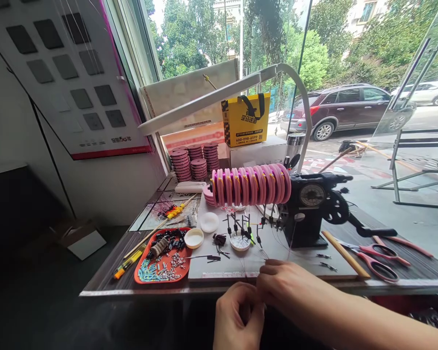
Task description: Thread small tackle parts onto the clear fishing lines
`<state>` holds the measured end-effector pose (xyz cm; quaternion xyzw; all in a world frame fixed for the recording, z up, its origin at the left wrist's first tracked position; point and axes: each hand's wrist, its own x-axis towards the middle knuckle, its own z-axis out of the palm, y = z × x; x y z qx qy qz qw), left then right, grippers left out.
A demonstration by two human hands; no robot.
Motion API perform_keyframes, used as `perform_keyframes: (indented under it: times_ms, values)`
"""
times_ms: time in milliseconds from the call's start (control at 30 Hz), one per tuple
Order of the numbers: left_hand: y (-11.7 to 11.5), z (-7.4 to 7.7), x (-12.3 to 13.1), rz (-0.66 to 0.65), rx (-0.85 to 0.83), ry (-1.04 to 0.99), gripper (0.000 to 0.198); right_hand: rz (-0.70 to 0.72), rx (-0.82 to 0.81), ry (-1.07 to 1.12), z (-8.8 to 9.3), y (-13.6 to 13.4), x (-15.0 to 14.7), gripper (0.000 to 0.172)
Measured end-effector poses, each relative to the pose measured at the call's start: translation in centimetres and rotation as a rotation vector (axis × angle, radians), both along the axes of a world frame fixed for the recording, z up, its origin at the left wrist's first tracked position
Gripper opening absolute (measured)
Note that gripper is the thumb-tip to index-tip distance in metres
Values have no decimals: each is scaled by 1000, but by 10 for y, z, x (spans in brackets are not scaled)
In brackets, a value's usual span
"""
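Observation:
At the table's front edge, my left hand (pixel 238 316) is closed in a pinch, thumb against the curled fingers. My right hand (pixel 286 284) meets it there, its fingers bent down and pressed together at the left fingertips. Thin fishing line (pixel 244 266) runs down from the board to the pinched fingers; its end is hidden between them. Just beyond the hands stands a small white dish (pixel 240 242) of tiny pale pieces. Above it, black stoppers (pixel 235 226) hang on lines below a row of pink spools (pixel 250 185), mounted on a black hand-cranked winder (pixel 306 214).
A red tray (pixel 136 274) with black, turquoise and silver small parts lies left, near a round lid (pixel 193 238). Red-handled scissors (pixel 377 253) and a wooden stick (pixel 345 253) lie right. Behind are stacked spools (pixel 181 165), a yellow bag (pixel 246 121) and a white lamp arm (pixel 219 97).

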<state>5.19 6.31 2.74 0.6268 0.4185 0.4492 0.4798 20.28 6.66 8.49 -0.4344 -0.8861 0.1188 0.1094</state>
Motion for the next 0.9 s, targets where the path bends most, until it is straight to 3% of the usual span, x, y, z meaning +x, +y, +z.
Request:
perform_keyframes:
  times_ms: [233,367,467,567,733,900]
  values:
    - [3,4,0,-46,-157,-42,14,-4,34,1,-3,-2,1,14]
    - [7,12,0,-167,-423,-103,13,29,-16,40,9,-11,2,26]
    - [10,16,-1,-264,-625,-161,11,102,79,59,11,-21,4,35]
    - [10,17,-1,-260,-783,-231,4,168,269,89,1,-29,8,23]
    - [5,24,3,-181,-933,-325,9,168,369,181,-30,-33,13,15]
    - [4,34,5,-185,-1012,-384,9,145,435,242,-43,-34,12,23]
